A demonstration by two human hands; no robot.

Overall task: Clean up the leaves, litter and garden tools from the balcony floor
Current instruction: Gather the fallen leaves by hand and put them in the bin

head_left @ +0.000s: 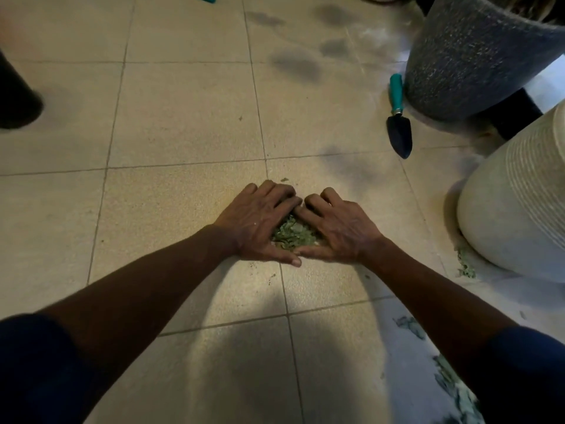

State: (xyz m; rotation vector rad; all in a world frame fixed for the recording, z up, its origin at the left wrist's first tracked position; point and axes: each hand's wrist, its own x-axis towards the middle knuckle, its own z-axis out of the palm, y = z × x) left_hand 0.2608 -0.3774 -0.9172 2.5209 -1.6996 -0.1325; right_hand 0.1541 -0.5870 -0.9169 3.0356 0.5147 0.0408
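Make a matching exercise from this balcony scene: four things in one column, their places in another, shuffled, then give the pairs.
Things:
1. leaf pile
2. trowel
3. dark speckled pot
4. pale ribbed pot

Places:
A. right edge, loose leaves at its base
B. cupped between the left hand and right hand
C. top right, standing beside the trowel's handle
D. lying flat on the tiles, teal handle pointing away

Pairs: 1-B, 2-D, 3-C, 4-A

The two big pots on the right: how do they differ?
The grey pot is dark and speckled; the white pot is pale with fine ribbing. The grey pot stands farther from the hands, with the trowel beside its base; the white pot has leaf scraps at its foot. Both stand on the tiled floor.
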